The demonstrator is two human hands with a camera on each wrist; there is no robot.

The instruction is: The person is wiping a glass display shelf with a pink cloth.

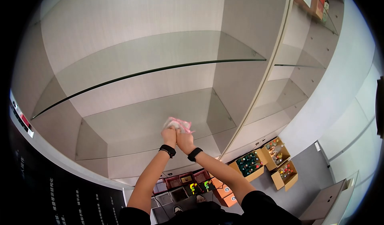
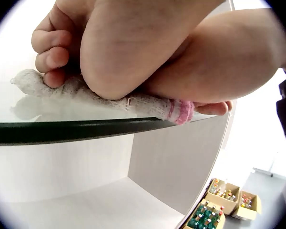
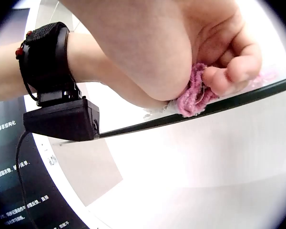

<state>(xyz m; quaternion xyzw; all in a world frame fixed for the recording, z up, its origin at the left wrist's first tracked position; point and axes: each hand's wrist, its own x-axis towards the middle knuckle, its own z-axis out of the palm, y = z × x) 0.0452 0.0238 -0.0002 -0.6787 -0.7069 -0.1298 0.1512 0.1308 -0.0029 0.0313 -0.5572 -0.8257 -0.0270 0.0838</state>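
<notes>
A whitish, loosely woven cloth with pink edging [image 1: 182, 125] lies bunched on the lower glass shelf [image 1: 124, 125], close to its front edge. My left hand [image 1: 169, 136] presses down on it, its curled fingers [image 2: 52, 57] gripping the grey-white part in the left wrist view. Right beside it, my right hand [image 1: 185, 142] holds the same cloth. In the right wrist view, curled fingers [image 3: 229, 78] close over the pink border [image 3: 194, 102] at the dark glass edge. The palms hide part of the cloth.
A second glass shelf [image 1: 160, 51] spans the cabinet above my hands. A divider [image 1: 256, 29] stands to the right, with more shelves beyond. On the floor are open cartons of bottles [image 1: 249, 165] and orange boxes [image 1: 224, 191]. A dark panel with white writing [image 1: 68, 185] is at left.
</notes>
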